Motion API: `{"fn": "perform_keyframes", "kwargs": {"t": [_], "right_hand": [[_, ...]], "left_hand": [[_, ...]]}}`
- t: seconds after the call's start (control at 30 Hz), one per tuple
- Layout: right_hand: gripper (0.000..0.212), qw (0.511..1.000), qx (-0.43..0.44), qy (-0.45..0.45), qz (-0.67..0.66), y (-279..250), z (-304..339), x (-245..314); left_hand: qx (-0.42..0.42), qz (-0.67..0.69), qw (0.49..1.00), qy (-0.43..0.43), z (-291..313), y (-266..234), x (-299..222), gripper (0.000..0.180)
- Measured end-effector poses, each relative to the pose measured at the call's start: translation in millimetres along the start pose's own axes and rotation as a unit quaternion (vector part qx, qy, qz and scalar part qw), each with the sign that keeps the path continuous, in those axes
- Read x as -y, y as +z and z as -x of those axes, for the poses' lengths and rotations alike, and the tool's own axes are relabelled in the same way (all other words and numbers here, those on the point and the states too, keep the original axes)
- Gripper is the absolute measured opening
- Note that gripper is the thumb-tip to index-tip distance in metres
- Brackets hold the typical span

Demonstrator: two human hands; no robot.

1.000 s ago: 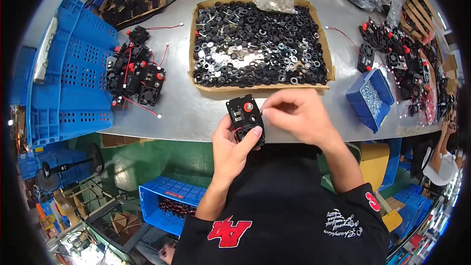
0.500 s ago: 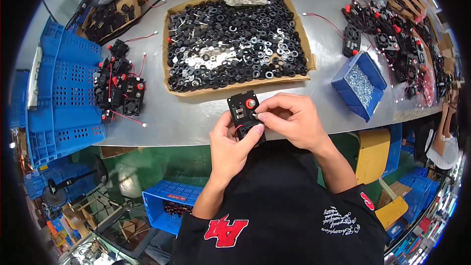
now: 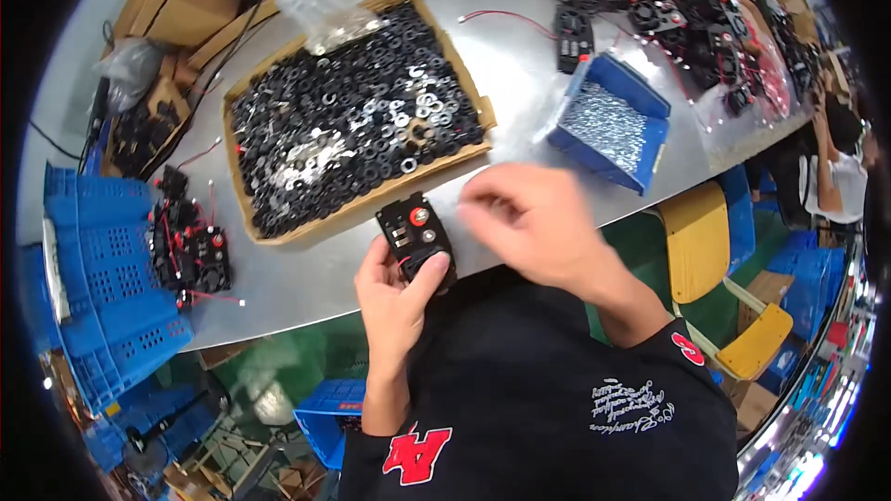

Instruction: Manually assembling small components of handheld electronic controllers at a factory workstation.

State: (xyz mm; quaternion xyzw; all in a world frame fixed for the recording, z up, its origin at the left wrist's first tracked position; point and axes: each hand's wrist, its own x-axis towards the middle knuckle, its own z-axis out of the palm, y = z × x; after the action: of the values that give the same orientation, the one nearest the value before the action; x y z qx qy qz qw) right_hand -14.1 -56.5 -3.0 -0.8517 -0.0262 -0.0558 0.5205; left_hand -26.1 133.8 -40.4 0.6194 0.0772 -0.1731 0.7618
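My left hand is closed around a small black plastic assembly, gripping its lower end with the thumb on top. The assembly has a red ring around a metal stud, a second round metal piece below it, and silvery contacts at the side. Just right of it, my right hand hangs in the air, apart from the assembly. Motion smears its fingers, which look curled, so whether they hold anything is unclear. Beyond that hand stands a blue bin of small shiny metal parts, perhaps screws.
A cardboard tray of black and silvery rings lies ahead, with a clear plastic bag on its far edge. Similar black assemblies with red wires sit beside a blue crate; more are piled far right. A yellow chair and another person are at right.
My right hand has come off the assembly and moved to the right. My left hand keeps hold of it. The view has swung right, so the tray and bin appear farther left.
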Motion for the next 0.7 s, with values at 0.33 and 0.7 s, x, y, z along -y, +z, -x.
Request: {"fn": "perform_keyframes", "kwargs": {"t": [0.33,0.7], "right_hand": [[0.019,0.909,0.016,0.068,0.412,-115.2,-18.9,-63.0],[0.018,0.935,-0.099,0.086,0.330,-114.7,-19.0,-65.9]], "left_hand": [[0.032,0.020,0.999,-0.039,0.0,3.4,-1.6,0.038],[0.055,0.027,0.997,-0.047,-0.4,1.4,-2.9,0.038]]}}
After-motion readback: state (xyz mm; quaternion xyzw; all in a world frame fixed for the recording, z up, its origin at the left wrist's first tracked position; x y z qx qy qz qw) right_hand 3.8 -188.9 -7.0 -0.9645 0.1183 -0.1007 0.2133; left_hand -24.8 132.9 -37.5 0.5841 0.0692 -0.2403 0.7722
